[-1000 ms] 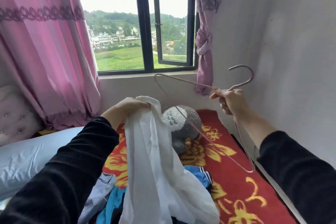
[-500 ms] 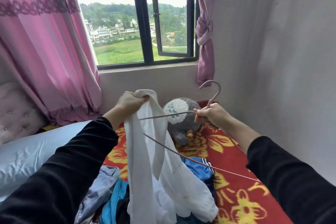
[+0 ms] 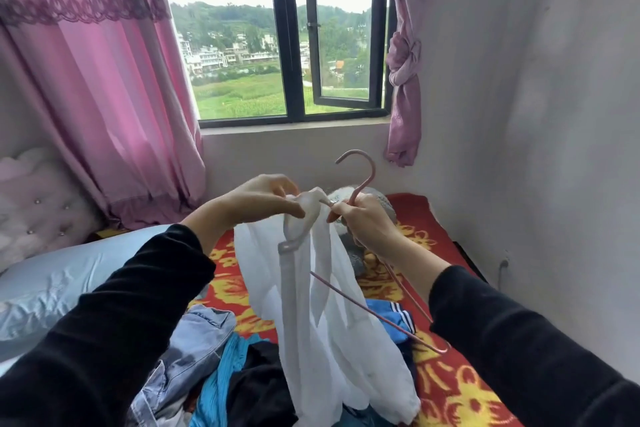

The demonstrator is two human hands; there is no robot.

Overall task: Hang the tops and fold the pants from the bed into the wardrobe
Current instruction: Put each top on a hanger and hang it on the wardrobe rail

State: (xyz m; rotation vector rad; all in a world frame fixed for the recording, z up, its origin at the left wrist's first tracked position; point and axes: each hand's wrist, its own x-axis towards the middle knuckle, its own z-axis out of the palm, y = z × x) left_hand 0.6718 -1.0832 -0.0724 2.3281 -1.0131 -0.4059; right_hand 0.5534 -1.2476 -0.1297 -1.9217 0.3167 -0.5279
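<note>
Your left hand [image 3: 256,200] pinches the sheer white top [image 3: 322,322] at its collar; just beside, your right-hand fingers grip the thin pink wire hanger [image 3: 362,188].

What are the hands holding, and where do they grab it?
Left hand pinches the white top at its upper edge. Right hand grips the pink hanger just below its hook.

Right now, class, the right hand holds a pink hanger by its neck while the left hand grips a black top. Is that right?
Not quite. The head view shows the left hand gripping a white top, not a black one. The right hand does hold the pink hanger by its neck.
</note>
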